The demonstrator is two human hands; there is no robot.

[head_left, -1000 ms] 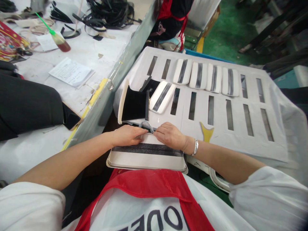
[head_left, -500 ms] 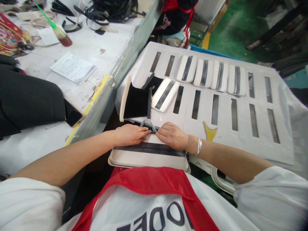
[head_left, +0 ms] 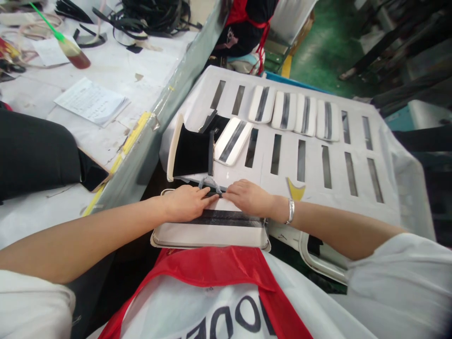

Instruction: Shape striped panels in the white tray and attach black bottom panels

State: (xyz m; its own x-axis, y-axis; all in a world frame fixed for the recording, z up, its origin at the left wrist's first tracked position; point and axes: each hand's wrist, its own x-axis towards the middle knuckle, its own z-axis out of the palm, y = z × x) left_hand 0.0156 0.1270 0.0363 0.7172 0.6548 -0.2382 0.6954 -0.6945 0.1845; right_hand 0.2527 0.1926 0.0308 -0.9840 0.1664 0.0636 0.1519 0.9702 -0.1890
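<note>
A white bag piece (head_left: 212, 234) with a black stripe lies across my lap side, against the red apron edge. My left hand (head_left: 185, 202) rests over its far edge, fingers pressed together and pointing right. From the other side, my right hand (head_left: 247, 197) has its fingers curled onto the same edge, its fingertips almost meeting the left ones. Between them a dark strip shows, and just beyond arches a loop wrapped in clear plastic (head_left: 211, 182). What the fingertips pinch is mostly hidden. Past the hands stands another bag piece with black lining (head_left: 192, 153), beside a striped white panel (head_left: 233, 141).
Several striped white panels (head_left: 284, 110) lie in a row on the slotted white table (head_left: 268, 186). A yellow cut piece (head_left: 295, 189) sits right of my hands. On the left bench (head_left: 141, 96) are a notepad (head_left: 91, 101), a glue bottle (head_left: 75, 52) and a phone (head_left: 92, 170).
The whole view has shifted, so the scene sits slightly farther left. My left fingers have shifted slightly along the edge; both hands stay on the bag piece.
</note>
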